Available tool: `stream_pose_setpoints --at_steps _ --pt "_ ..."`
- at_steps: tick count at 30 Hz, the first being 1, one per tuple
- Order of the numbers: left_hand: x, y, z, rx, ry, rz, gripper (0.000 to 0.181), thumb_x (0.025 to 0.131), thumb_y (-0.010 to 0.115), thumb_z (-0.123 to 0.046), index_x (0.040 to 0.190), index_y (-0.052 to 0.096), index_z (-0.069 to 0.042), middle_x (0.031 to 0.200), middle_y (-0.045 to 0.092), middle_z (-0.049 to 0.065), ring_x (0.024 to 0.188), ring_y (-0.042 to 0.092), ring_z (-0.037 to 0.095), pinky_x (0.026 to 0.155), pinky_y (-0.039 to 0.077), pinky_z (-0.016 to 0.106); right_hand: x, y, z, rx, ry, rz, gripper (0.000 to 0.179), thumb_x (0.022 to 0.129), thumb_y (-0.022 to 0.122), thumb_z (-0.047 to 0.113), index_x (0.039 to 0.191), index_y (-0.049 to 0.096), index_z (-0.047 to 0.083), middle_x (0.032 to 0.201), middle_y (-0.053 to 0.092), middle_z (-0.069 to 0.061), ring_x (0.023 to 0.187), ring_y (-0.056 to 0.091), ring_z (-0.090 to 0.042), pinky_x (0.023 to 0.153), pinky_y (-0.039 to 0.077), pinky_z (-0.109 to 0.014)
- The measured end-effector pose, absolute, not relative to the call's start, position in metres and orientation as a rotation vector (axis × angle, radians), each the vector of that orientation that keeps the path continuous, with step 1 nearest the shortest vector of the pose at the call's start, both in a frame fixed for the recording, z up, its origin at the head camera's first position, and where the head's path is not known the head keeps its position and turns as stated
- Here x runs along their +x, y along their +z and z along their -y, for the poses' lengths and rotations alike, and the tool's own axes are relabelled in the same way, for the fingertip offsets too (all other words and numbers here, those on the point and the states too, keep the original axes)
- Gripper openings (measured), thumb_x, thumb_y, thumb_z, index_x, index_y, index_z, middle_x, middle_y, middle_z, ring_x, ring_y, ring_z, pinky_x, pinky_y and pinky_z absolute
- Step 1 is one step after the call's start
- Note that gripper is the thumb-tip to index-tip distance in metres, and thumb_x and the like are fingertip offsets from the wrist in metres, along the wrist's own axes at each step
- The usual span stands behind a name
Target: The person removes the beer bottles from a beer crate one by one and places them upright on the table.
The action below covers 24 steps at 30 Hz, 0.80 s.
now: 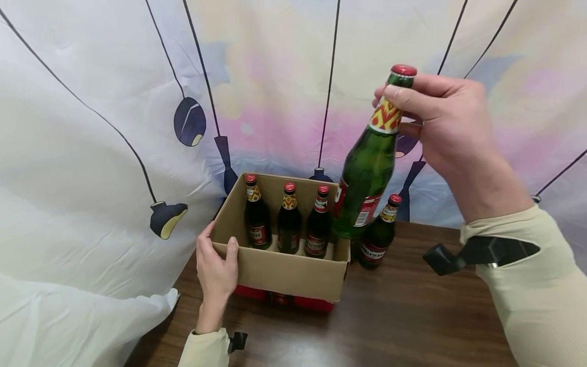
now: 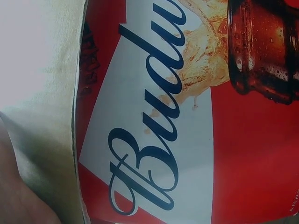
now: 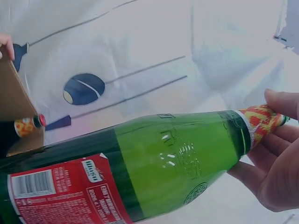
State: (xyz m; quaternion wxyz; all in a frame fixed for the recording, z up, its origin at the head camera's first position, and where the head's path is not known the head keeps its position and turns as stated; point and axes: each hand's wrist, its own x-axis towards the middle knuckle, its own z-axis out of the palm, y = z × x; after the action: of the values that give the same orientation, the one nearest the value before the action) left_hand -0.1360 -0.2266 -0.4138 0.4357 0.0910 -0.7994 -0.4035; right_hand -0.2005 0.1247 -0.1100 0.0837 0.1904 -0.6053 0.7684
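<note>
My right hand (image 1: 451, 114) grips a green beer bottle (image 1: 367, 168) by its neck, just under the red cap. The bottle hangs tilted, its base overlapping the right end of an open cardboard box (image 1: 289, 270) in the head view. My left hand (image 1: 217, 267) holds the box at its front left corner, thumb over the front rim and fingers along the left side. Inside stand three dark bottles with red caps: a left bottle (image 1: 258, 219), a middle bottle (image 1: 289, 224) and a right bottle (image 1: 318, 227). The right wrist view shows the raised bottle's red barcode label (image 3: 60, 191).
Another bottle (image 1: 378, 239) stands on the brown wooden table (image 1: 412, 306), right of the box. Behind hangs a pale printed curtain (image 1: 275, 76), and white cloth (image 1: 82, 326) drapes at the left. The box's red printed side (image 2: 252, 158) fills much of the left wrist view.
</note>
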Motion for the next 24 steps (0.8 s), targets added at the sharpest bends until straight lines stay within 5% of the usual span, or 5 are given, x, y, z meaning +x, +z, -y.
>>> stream_pose_setpoints --at_steps 11,19,24 --pt "-0.129 -0.409 0.235 0.250 -1.010 1.970 0.061 0.095 0.063 -0.025 0.150 0.049 -0.003 0.143 0.057 0.025 0.128 0.056 0.047 0.100 0.041 0.062 -0.203 -0.147 -0.162 0.400 2.279 1.922 0.037 0.084 0.087 0.010 0.119 0.080 0.002 0.139 0.056 -0.011 0.112 0.072 -0.022 0.076 0.063 -0.030" --pt "-0.125 -0.408 0.238 0.270 -1.011 1.972 0.060 0.095 0.063 -0.026 0.150 0.050 -0.005 0.143 0.057 0.025 0.126 0.056 0.047 0.098 0.042 0.062 -0.198 -0.200 -0.185 0.201 2.220 2.024 0.031 0.084 0.088 0.018 0.115 0.083 0.015 0.111 0.079 0.003 0.105 0.074 -0.012 0.080 0.061 -0.023" --pt "-0.122 -0.407 0.240 0.282 -1.019 1.973 0.060 0.095 0.063 -0.025 0.150 0.050 -0.005 0.144 0.057 0.026 0.127 0.056 0.047 0.100 0.041 0.061 -0.196 -0.239 -0.193 0.126 2.269 2.042 0.028 0.089 0.084 0.015 0.117 0.082 0.015 0.105 0.080 0.008 0.097 0.076 -0.004 0.079 0.060 -0.019"
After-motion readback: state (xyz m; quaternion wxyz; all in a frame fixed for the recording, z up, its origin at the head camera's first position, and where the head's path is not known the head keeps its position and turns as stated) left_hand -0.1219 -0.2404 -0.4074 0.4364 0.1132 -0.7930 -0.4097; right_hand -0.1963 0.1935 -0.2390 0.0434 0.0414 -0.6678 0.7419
